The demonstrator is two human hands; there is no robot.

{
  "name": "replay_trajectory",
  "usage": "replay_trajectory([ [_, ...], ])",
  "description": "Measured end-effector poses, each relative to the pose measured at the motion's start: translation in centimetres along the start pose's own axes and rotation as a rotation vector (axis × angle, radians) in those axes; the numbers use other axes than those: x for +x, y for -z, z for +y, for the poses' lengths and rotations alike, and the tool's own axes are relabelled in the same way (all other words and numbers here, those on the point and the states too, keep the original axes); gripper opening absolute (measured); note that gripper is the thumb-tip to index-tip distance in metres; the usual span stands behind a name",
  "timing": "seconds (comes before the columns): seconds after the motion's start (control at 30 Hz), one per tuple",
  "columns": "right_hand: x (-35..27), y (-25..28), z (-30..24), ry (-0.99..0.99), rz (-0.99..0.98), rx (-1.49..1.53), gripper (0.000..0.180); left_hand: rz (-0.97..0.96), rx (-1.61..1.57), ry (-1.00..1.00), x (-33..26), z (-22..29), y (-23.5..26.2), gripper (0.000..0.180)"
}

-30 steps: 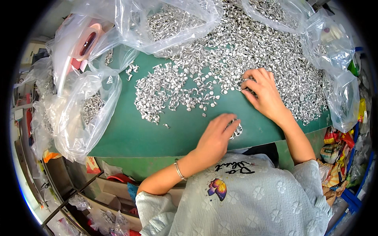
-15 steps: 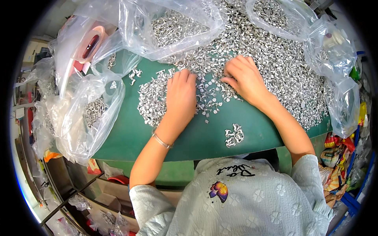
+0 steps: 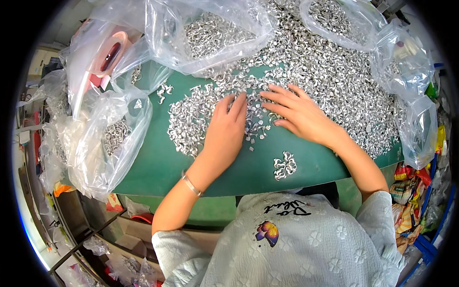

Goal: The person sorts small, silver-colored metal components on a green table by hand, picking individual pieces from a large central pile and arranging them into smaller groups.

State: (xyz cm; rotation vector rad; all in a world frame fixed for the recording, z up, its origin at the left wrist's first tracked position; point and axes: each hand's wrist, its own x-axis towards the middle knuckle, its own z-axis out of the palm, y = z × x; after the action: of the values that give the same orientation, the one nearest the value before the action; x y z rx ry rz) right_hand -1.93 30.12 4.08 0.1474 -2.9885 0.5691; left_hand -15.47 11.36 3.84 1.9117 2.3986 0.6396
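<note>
Fingers (image 3: pixel 277 97) spread, seemingly grasping nothing, on the right hand (image 3: pixel 303 117), part-curled on the left hand (image 3: pixel 224 134) — its hold I can't tell — I'd judge the metal bits (image 3: pixel 256 125) between them light, stiff, slippery, best pinched mid-curve.

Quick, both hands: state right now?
Left hand: over the small metal pieces; whether it grips any cannot be told.
Right hand: open, spread, nothing visibly held.

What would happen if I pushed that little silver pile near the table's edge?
The little pile would probably scatter, since its pieces look separate. They look shiny like metal, so they're likely stiff. Being curvy, a few might snag.
</note>
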Motion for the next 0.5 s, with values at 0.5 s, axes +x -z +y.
replay_trajectory([
  [0.5,5.1,-1.2,0.6,-0.161,0.348,-0.004,0.018,0.176,-0.048,0.166,1.2,0.0,0.5,0.029],
])
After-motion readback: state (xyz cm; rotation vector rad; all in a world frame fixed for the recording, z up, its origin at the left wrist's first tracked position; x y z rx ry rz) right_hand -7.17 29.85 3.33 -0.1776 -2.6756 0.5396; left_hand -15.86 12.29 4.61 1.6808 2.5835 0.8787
